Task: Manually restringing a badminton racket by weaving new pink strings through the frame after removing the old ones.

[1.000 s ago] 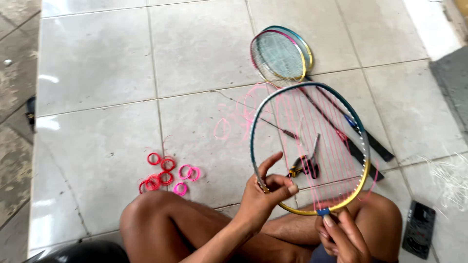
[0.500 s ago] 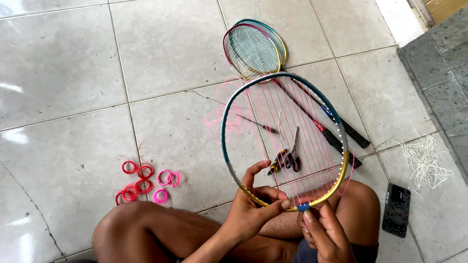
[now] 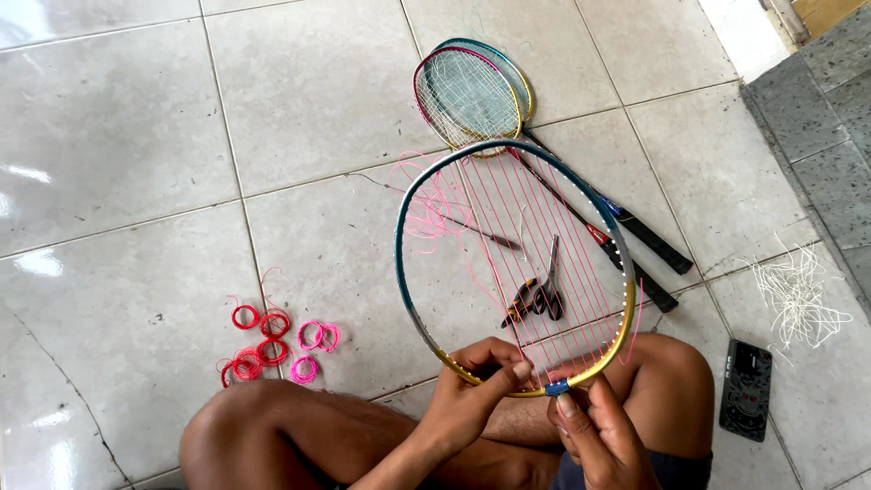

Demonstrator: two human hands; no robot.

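- Pale tiled floor (image 3: 136, 118) carries 2 spare rackets (image 3: 472, 91), string coils (image 3: 272, 340), pliers (image 3: 535, 295).
- Left hand (image 3: 467, 399) grips the racket frame (image 3: 408, 272) above the knees.
- Right hand (image 3: 599, 436) pinches its lower rim.

Landmark: the dark phone (image 3: 746, 388) on the tiled floor (image 3: 118, 136). A tangle of pale string scraps (image 3: 798, 292) lies just above it. Two strung racquets (image 3: 472, 91) lie well up-left. Red and pink string coils (image 3: 272, 340) lie far left.
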